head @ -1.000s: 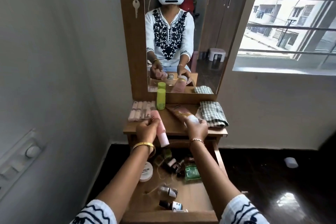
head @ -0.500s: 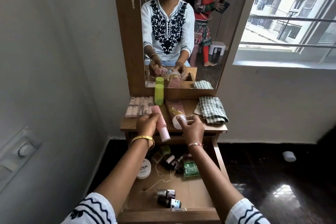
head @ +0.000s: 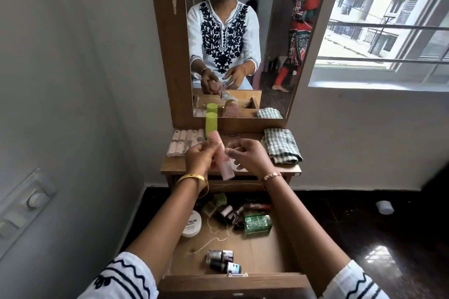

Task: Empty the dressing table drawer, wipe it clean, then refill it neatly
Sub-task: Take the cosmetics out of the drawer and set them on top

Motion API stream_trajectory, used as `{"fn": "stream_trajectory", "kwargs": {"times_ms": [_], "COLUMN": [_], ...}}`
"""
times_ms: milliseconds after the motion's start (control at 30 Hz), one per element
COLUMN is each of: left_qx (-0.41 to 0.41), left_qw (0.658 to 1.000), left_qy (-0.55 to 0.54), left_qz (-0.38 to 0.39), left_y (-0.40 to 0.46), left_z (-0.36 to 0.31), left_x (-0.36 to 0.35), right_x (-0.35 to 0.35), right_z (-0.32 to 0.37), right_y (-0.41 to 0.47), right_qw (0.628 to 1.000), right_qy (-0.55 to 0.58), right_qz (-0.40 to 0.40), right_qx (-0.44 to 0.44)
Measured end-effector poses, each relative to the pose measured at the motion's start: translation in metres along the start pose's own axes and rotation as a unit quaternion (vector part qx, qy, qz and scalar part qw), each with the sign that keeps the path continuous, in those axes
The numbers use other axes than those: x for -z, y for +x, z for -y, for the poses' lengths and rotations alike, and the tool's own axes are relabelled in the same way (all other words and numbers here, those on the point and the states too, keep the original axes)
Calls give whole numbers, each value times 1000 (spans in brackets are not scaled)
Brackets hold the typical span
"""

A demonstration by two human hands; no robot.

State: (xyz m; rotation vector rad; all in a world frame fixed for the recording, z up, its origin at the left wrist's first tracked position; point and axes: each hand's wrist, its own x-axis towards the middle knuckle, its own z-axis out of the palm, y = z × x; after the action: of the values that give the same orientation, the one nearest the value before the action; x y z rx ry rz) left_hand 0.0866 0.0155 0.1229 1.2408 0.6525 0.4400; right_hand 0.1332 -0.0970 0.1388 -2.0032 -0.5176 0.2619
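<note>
The left hand [head: 199, 156] grips a tilted pink plastic tube [head: 221, 156] above the wooden tabletop [head: 286, 169]; the right hand [head: 250, 156] hovers beside it, fingers loosely curled.

Peach tube [head: 239, 167] mostly behind hands

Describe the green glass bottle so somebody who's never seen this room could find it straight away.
Start at the open drawer pulled out below the dressing table top. Look to its far right part, in the cluster of small dark bottles. The green glass bottle lies on its side there; it is the only clear, bright green, ribbed one, and bigger than the dark bottles beside it.
</note>
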Motion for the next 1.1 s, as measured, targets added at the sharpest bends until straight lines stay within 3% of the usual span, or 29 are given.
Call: {"fn": "stream_trajectory", "kwargs": {"times_ms": [100, 333, 433, 567, 767, 1100], "left_qx": [12, -1, -29, -75, -107, -93], "left_qw": [999, 1000, 999, 992, 974, 971], "left_qy": [-34, -15, 16, 99, 199, 219], "left_qz": [-14, -9, 10, -6, 2, 8], "left_y": [3, 5, 7, 11, 17, 29], "left_z": [-4, -1, 0, 3, 9, 22], "left_x": [-4, -14, -17, -23, -27, -28], "right_x": [-7, -1, 16, 35, 23, 8], "right_z": [-13, -15, -17, -20, -47, -46], "right_y": [-11, -6, 15, 39, 67, 71], "right_qw": [999, 999, 995, 977, 947, 946], "right_qy": [-24, -27, 5, -128, -274, -294], "right_qz": [27, -18, -89, -163, -159, -135], "right_qx": [-10, -25, -55, -52, -48, 14]}}
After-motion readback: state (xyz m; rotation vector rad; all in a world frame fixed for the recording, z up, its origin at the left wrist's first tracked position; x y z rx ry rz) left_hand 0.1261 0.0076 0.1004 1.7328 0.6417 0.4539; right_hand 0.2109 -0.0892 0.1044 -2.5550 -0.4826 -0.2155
